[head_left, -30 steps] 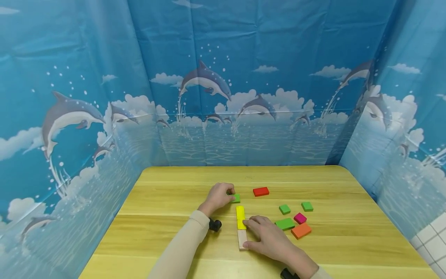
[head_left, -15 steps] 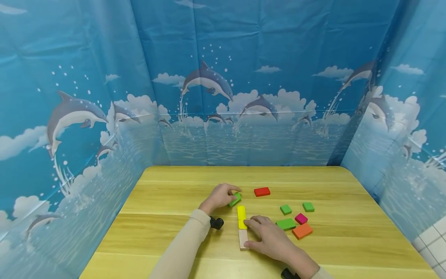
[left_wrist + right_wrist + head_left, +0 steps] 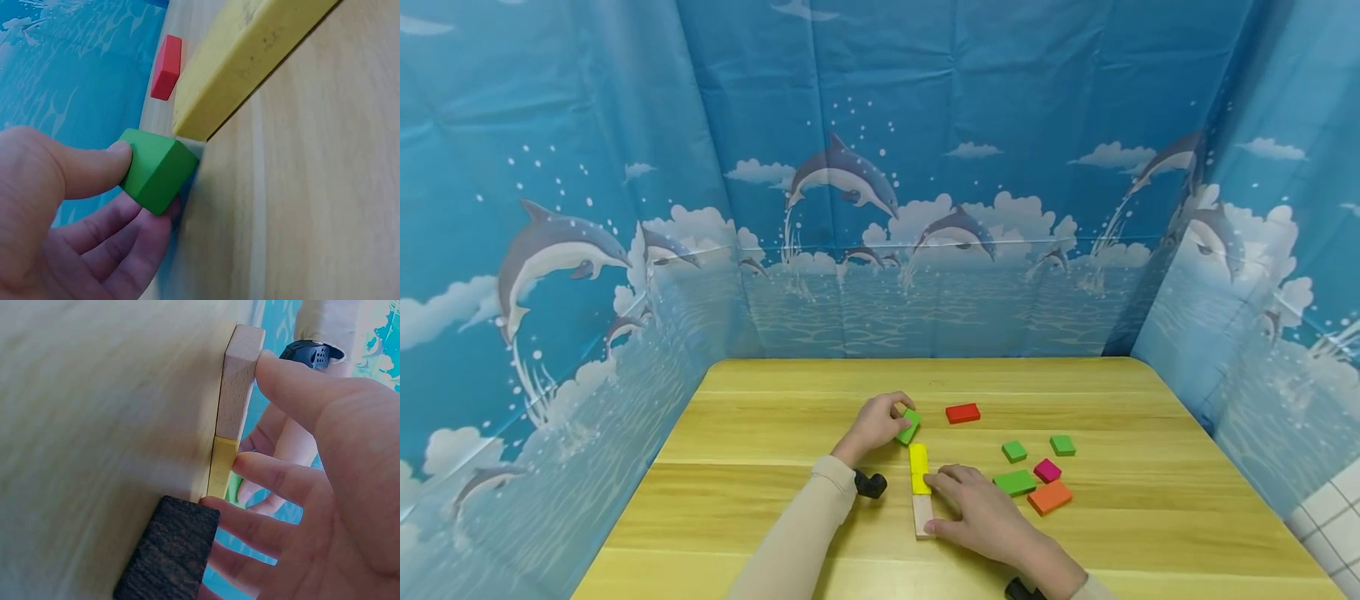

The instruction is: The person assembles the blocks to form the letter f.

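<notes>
My left hand [image 3: 872,423] pinches a green block [image 3: 911,427] between thumb and fingers, just past the far end of a yellow block [image 3: 918,468]. In the left wrist view, the held green block [image 3: 153,165] sits tilted close to the yellow block's end. End to end with the yellow block lies a plain wooden block [image 3: 922,517], nearer to me. My right hand [image 3: 981,512] rests along their right side with fingers spread. Its thumb touches the wooden block [image 3: 240,384], and a fingertip meets the yellow block [image 3: 222,465] in the right wrist view.
A red block [image 3: 962,413] lies farther back. Right of my right hand are a green block [image 3: 1014,482], an orange block [image 3: 1050,497], a magenta block [image 3: 1047,471] and two small green blocks, one [image 3: 1014,452] nearer. A dark textured shape [image 3: 169,550] shows below the right fingers.
The green block in my left hand has turned from lying crosswise to slanting lengthwise, and its fingers have shifted round it. My right hand has stayed in place on the yellow and wooden blocks.
</notes>
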